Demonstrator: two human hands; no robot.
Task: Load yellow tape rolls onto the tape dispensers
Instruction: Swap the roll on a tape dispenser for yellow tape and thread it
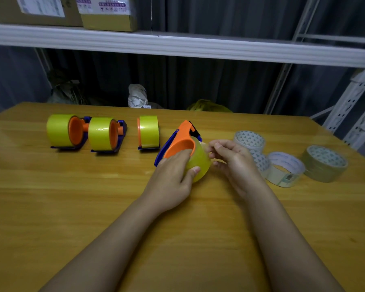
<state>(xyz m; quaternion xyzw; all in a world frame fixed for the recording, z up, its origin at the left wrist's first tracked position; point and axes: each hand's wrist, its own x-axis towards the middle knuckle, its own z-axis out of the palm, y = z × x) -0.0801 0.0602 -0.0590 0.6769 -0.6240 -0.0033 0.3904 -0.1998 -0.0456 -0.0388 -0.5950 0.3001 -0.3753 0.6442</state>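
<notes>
On the wooden surface (93,207), left hand (173,175) grips the fourth dispenser (180,142) and yellow roll (198,163); right hand (230,157) pinches the tape end, likely threading next.

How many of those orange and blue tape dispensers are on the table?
4. Three loaded ones stand in a row at the far left: the first, the second and the third. The fourth is tilted in the left hand. None seem hidden.
</notes>
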